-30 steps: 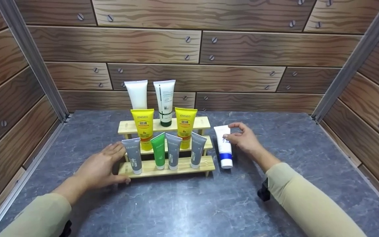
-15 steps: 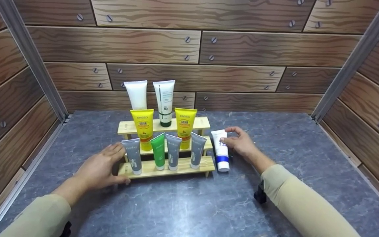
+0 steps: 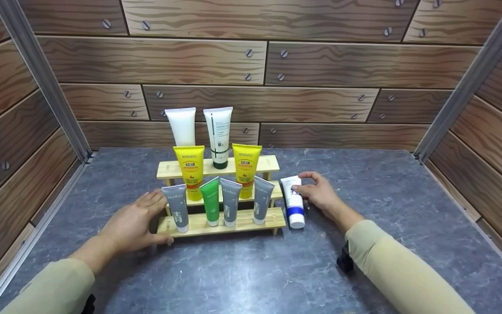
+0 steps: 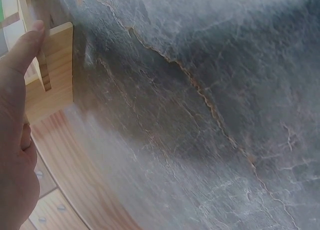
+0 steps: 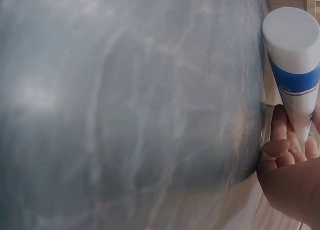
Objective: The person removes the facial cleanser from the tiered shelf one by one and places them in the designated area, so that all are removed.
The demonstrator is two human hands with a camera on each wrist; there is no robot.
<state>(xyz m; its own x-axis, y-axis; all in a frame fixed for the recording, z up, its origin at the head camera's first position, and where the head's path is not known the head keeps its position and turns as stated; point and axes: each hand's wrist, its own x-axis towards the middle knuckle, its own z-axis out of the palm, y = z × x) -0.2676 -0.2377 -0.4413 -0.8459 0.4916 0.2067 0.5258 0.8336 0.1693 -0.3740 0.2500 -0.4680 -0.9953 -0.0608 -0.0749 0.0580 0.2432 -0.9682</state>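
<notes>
In the head view a three-step wooden rack (image 3: 269, 162) bears several squeeze tubes. My left hand (image 3: 131, 222) holds the rack's left end, its thumb at the front corner; in the left wrist view the thumb (image 4: 26, 49) lies against the wooden end panel (image 4: 57, 60). To the right of the rack, my right hand (image 3: 324, 196) pinches a white tube (image 3: 294, 202) with a blue band near its cap. That tube leans with its white cap (image 5: 291, 30) toward me, close beside the rack's right end. Fingers curl around its narrow crimped end in the right wrist view.
The lowest step carries a green tube (image 3: 210, 203) and grey tubes (image 3: 262, 200). Yellow tubes (image 3: 192, 170) stand on the middle step, white tubes (image 3: 218, 135) on the top one. Wood-patterned walls (image 3: 251, 102) enclose the dark marbled table (image 3: 233, 279).
My right hand has brought the white tube slightly left and toward me, nearer the rack's right end. The left hand and the rack have stayed in place.
</notes>
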